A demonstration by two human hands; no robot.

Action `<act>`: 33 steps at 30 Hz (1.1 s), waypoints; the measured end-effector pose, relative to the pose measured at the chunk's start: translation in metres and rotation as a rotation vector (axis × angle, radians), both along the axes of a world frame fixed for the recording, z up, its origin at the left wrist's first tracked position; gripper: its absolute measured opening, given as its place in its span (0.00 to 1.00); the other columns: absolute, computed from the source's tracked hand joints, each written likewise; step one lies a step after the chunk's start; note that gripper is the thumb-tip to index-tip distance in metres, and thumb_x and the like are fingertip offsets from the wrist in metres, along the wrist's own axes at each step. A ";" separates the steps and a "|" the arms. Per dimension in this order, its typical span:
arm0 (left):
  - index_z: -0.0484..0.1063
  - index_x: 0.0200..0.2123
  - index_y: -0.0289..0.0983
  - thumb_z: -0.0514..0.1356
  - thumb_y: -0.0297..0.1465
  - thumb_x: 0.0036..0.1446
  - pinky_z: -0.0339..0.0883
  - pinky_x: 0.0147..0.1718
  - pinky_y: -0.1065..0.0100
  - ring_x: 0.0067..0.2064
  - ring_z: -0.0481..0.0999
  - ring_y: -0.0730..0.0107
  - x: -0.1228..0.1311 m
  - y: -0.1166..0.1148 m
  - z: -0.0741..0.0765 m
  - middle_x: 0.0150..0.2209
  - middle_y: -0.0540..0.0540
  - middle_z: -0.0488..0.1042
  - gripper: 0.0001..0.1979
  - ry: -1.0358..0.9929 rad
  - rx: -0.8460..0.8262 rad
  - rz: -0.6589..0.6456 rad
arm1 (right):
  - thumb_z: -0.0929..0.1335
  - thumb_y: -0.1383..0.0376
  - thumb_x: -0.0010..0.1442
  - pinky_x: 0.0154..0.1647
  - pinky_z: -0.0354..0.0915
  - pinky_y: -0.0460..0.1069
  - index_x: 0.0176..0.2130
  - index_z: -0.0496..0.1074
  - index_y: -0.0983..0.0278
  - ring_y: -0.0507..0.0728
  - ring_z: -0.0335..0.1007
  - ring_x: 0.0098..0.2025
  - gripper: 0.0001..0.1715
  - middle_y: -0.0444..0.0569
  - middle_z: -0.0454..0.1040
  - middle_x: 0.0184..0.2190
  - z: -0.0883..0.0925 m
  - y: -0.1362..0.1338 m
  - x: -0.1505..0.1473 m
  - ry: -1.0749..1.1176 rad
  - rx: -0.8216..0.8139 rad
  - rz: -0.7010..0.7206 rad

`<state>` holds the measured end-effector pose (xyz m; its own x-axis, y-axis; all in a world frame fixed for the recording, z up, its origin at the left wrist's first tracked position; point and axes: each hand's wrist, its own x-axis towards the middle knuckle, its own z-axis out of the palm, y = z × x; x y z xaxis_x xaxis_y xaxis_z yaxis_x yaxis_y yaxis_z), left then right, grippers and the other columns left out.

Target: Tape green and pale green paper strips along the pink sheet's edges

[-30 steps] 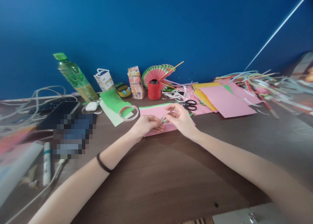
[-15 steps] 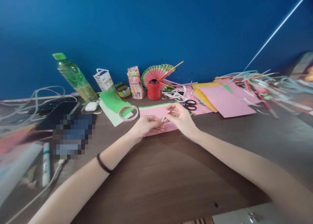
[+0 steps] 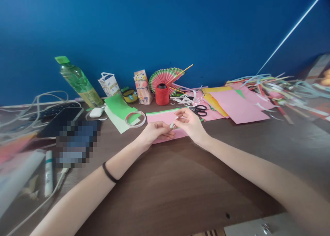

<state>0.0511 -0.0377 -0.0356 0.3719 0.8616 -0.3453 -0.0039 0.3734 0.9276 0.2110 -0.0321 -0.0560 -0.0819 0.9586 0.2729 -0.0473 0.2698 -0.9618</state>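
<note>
hardly anything has moved: left hand [image 3: 154,131] pinches a small pale paper-like strip [image 3: 172,125] above pink rectangular paper [image 3: 160,117]; right hand [image 3: 191,127] curls beside it, grip unclear. careless tugging could tear it.

Left hand [image 3: 154,130] pinches pale strip [image 3: 172,125] over pink sheet [image 3: 160,117]; right hand [image 3: 190,124] fingers close about it. Tape [image 3: 134,126] beside sheet's left edge. Bottle [image 3: 80,84] at desk's [image 3: 165,191] far edge.

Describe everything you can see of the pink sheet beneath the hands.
The pink sheet looks like thin, plain paper. It lies flat on the brown desk, with a green band along its far edge. The left hand and right hand hide part of it; whether they touch it is unclear.
</note>
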 end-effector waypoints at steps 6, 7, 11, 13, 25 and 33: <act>0.69 0.27 0.32 0.60 0.26 0.50 0.70 0.32 0.70 0.28 0.77 0.72 0.000 0.000 0.000 0.25 0.46 0.77 0.03 0.034 0.048 -0.008 | 0.69 0.67 0.46 0.31 0.71 0.48 0.34 0.63 0.62 0.49 0.67 0.29 0.13 0.43 0.66 0.31 -0.001 0.000 0.000 -0.041 0.061 -0.011; 0.69 0.27 0.32 0.60 0.28 0.50 0.70 0.32 0.70 0.28 0.76 0.72 0.001 0.000 0.000 0.25 0.46 0.77 0.04 0.045 0.061 -0.009 | 0.69 0.67 0.47 0.31 0.71 0.48 0.34 0.63 0.62 0.49 0.67 0.29 0.13 0.43 0.66 0.30 -0.001 -0.001 0.000 -0.048 0.071 -0.014; 0.68 0.26 0.32 0.62 0.30 0.49 0.69 0.30 0.71 0.26 0.74 0.75 0.002 -0.001 -0.003 0.24 0.48 0.75 0.07 0.079 0.127 -0.009 | 0.68 0.69 0.48 0.33 0.70 0.48 0.35 0.63 0.62 0.50 0.68 0.31 0.12 0.43 0.66 0.30 -0.001 -0.003 -0.001 -0.087 0.114 -0.039; 0.67 0.25 0.33 0.63 0.29 0.48 0.68 0.29 0.72 0.25 0.73 0.76 0.002 0.000 -0.003 0.23 0.49 0.75 0.07 0.083 0.163 -0.024 | 0.68 0.69 0.48 0.33 0.70 0.48 0.35 0.63 0.62 0.50 0.69 0.32 0.12 0.43 0.67 0.30 -0.001 -0.003 -0.002 -0.092 0.122 -0.040; 0.67 0.26 0.35 0.58 0.30 0.51 0.59 0.19 0.77 0.19 0.66 0.81 -0.015 0.009 0.011 0.24 0.50 0.74 0.05 0.357 0.471 -0.193 | 0.67 0.59 0.53 0.32 0.68 0.50 0.34 0.64 0.63 0.51 0.70 0.29 0.11 0.43 0.69 0.26 0.004 -0.003 0.003 -0.063 -0.001 0.018; 0.68 0.27 0.35 0.55 0.30 0.51 0.64 0.27 0.73 0.26 0.71 0.76 -0.019 0.009 0.015 0.27 0.49 0.74 0.05 0.450 0.518 -0.300 | 0.65 0.60 0.54 0.37 0.62 0.49 0.28 0.67 0.64 0.52 0.67 0.33 0.09 0.44 0.69 0.28 0.002 -0.003 0.001 -0.315 0.066 0.114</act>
